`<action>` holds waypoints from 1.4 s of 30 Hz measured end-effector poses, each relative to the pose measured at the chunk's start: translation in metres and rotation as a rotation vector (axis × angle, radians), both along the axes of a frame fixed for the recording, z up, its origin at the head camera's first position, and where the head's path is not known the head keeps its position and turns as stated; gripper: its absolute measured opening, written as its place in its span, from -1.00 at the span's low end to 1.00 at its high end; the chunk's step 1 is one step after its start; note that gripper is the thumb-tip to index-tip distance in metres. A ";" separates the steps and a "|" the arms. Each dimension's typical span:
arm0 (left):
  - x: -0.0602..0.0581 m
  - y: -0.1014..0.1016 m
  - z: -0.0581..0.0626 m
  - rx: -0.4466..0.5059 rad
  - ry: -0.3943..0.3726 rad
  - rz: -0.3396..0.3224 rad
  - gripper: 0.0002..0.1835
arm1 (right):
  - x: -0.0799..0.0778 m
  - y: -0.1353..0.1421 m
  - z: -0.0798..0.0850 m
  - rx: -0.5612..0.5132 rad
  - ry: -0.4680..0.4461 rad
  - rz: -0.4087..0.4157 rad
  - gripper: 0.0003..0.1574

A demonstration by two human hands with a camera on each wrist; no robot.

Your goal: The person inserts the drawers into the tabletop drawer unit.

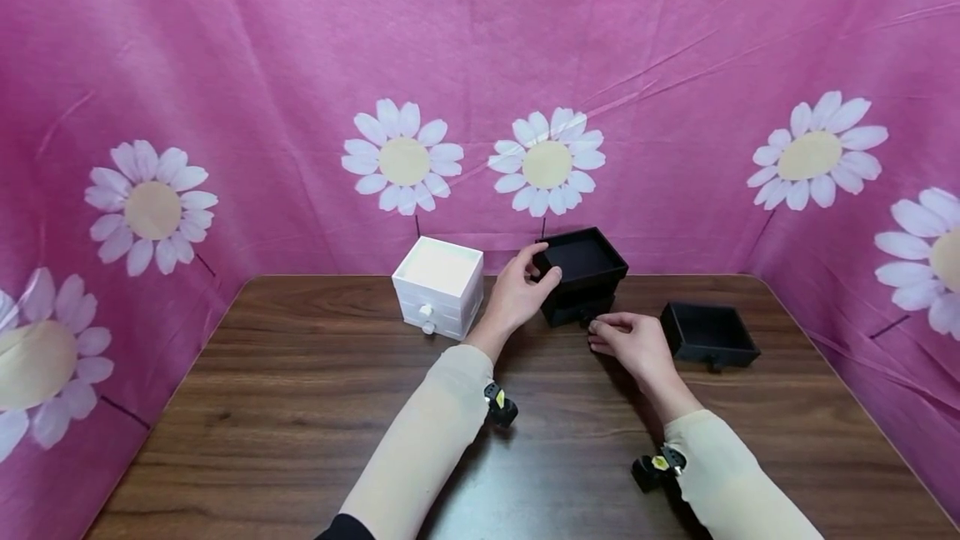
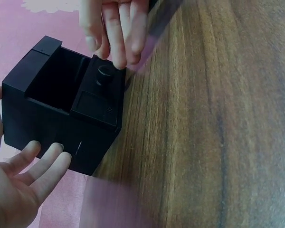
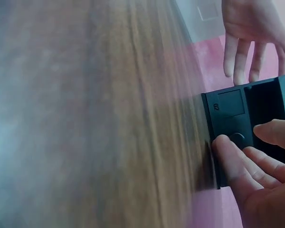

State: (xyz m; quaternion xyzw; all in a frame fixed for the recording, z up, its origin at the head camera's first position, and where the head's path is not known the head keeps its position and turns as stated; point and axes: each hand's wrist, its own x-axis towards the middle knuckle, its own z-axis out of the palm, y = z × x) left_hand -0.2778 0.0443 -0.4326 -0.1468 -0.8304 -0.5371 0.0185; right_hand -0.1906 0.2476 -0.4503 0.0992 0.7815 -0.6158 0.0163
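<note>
A small black drawer cabinet (image 1: 581, 261) with a shallow tray top stands at the back of the table. Above its lower drawer (image 2: 97, 97), which is pushed in and has a round knob (image 2: 104, 75), a dark drawer opening (image 2: 57, 80) shows. My left hand (image 1: 522, 290) rests on the cabinet's left side and near front corner, its fingers (image 2: 52, 164) fairly straight against the wall. My right hand (image 1: 633, 344) is at the front, fingertips (image 3: 223, 145) close around the knob and thumb apart from it.
A loose black drawer (image 1: 712, 336) lies on the table right of my right hand. Left of my left hand stands a white drawer cabinet (image 1: 438, 286) with knobs. A pink flowered cloth (image 1: 480, 40) hangs behind the wooden table (image 1: 300, 407).
</note>
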 end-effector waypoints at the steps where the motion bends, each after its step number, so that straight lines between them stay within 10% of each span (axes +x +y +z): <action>1: 0.000 0.000 0.000 0.000 0.001 -0.001 -0.42 | 0.002 0.001 0.001 0.004 0.006 0.005 -0.48; 42: 0.000 -0.003 0.001 0.015 0.001 -0.029 -0.40 | 0.056 0.056 0.006 0.059 0.109 -0.039 -0.51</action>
